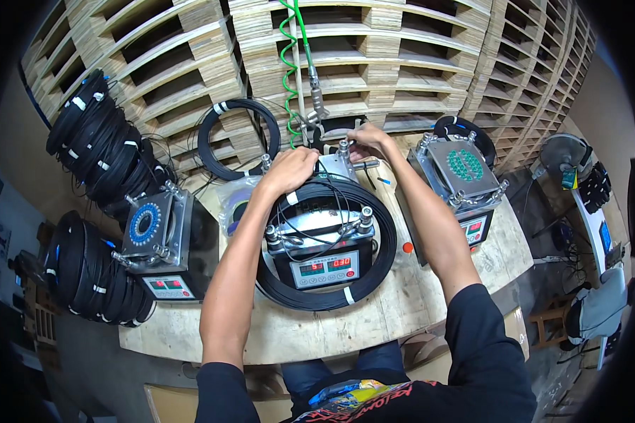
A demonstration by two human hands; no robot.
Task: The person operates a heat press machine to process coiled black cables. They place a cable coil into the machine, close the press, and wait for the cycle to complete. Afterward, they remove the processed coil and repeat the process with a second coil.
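Observation:
A coil of thin black cable (pixel 310 301), bound with white bands, lies around the middle heating machine (pixel 324 247), which has a metal top and a lit red display. My left hand (pixel 294 169) is closed at the machine's back left, its fingertips bent down beside the black strands; what they grip is hidden. Beyond the machine's back right corner, my right hand (pixel 368 142) is closed, fingers curled next to a metal post (pixel 343 149). I cannot make out what it holds. Cable strands loop across the machine's top.
Similar machines stand left, with a blue ring plate (pixel 144 224), and right, with a green-dotted plate (pixel 464 166). Stacked cable coils (pixel 95 151) fill the left. Another coil (pixel 203 144) leans on wooden pallets (pixel 360 46). A green air hose (pixel 301 28) hangs above the wooden table (pixel 416 310).

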